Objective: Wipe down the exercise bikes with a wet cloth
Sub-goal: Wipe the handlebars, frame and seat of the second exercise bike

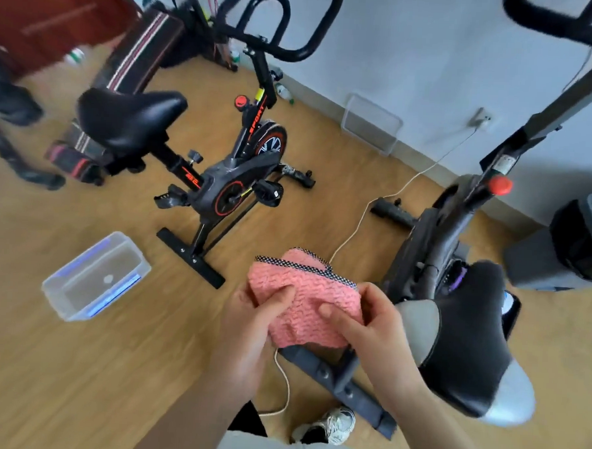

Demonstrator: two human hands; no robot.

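Both hands hold pink cloth point(304, 300) at chest level over wooden floor point(74, 367). Left hand point(248, 325) and right hand point(371, 328) curl fingers around cloth edges, thumbs on top. Black bike point(222, 172) ahead-left; grey bike point(456, 284) just right.

Two exercise bikes are counted: a black-and-red bike point(228, 172) and a grey bike point(430, 245). One pink cloth point(304, 293) is tallied. Two hands are seen, left hand point(248, 325) and right hand point(375, 328). One clear tub point(74, 310), one white cable point(359, 224) and one shoe point(332, 423) are logged.
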